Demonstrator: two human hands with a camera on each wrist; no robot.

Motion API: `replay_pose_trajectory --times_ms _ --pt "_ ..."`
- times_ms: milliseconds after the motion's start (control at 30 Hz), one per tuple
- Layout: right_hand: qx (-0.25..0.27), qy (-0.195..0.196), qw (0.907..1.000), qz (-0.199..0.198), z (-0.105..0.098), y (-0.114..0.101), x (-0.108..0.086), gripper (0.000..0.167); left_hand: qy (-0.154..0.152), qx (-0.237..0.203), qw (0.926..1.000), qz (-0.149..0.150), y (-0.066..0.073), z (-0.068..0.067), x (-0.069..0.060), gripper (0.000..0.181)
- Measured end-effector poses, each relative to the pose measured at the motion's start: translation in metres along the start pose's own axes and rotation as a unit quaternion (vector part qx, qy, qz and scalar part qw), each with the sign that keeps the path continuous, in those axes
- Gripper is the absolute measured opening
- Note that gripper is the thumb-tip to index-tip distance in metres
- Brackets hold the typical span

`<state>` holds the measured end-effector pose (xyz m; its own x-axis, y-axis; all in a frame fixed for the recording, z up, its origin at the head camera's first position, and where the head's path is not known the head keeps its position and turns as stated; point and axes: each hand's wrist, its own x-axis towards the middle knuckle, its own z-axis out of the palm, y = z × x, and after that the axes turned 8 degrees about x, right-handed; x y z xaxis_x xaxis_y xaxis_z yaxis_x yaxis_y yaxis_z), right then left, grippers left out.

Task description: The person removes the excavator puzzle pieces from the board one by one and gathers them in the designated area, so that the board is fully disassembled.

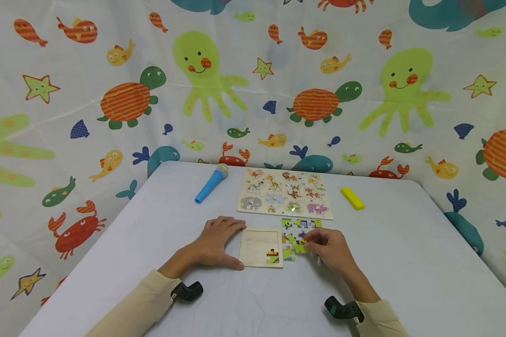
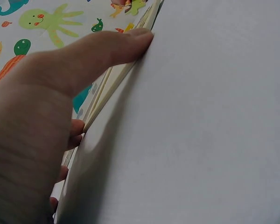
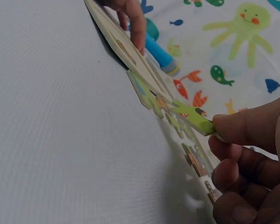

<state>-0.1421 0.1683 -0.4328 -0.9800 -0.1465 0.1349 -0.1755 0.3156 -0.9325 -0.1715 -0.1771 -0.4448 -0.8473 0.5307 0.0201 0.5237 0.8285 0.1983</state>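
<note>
A small wooden puzzle tray (image 1: 255,243) lies flat on the white table, with a joined bit of puzzle (image 1: 272,256) in its lower right corner. My left hand (image 1: 217,241) spreads along the tray's left edge; its thumb (image 2: 130,44) touches the near side and the fingers reach toward the far corner. Between thumb and forefinger my right hand (image 1: 331,247) pinches a green puzzle piece (image 3: 196,120), held just above the table. Loose puzzle pieces (image 1: 288,238) lie in a cluster at the tray's right side, partly covered by the right hand.
Behind the tray lies a larger animal peg board (image 1: 261,196). A blue toy microphone (image 1: 209,186) is at the back left, and a yellow block (image 1: 353,198) at the back right. A curtain with sea animals (image 1: 236,61) hangs behind the table.
</note>
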Motion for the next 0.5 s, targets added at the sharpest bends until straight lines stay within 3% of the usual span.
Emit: replay_pose_trajectory --times_ms 500 --pt "-0.041 -0.014 0.9983 0.039 -0.0075 0.0011 -0.0023 0.008 -0.002 0.001 1.0000 -0.002 0.0000 -0.0001 0.0000 0.108"
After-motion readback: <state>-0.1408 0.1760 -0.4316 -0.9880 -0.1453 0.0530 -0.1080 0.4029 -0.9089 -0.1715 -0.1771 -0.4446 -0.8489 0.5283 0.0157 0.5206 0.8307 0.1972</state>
